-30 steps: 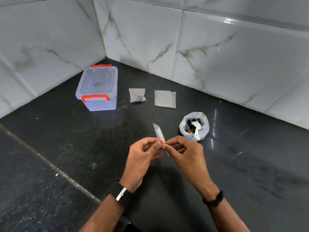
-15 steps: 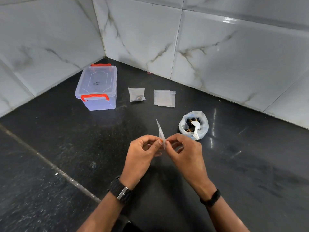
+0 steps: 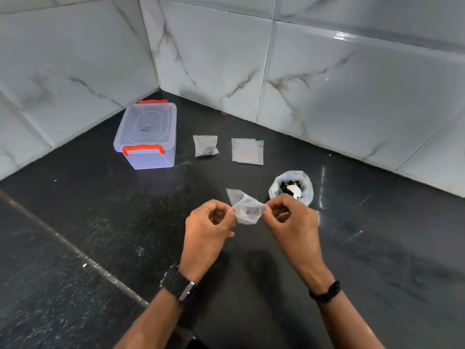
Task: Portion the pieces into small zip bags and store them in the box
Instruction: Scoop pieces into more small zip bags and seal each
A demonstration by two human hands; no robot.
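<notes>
1. The left hand (image 3: 210, 224) and right hand (image 3: 293, 219) meet at centre frame, above the dark table (image 3: 75, 222). Each pinches one side of a small zip bag (image 3: 247, 210) with curled fingers.
2. The opposed pinches appear to be spreading the bag's mouth, probably to ready it for filling.
3. The open pouch of pieces (image 3: 292, 188), with a white scoop (image 3: 295, 191) in it, sits just behind the right hand, apparently for short reach.
4. One filled bag (image 3: 205, 146) lies flat at upper centre. The stack of empty bags (image 3: 247, 151) lies to its right, apart from it.
5. The box (image 3: 147, 137), upper left near the tiled corner, has its lid on; its red latches look shut, so storing is likely a later step.
</notes>
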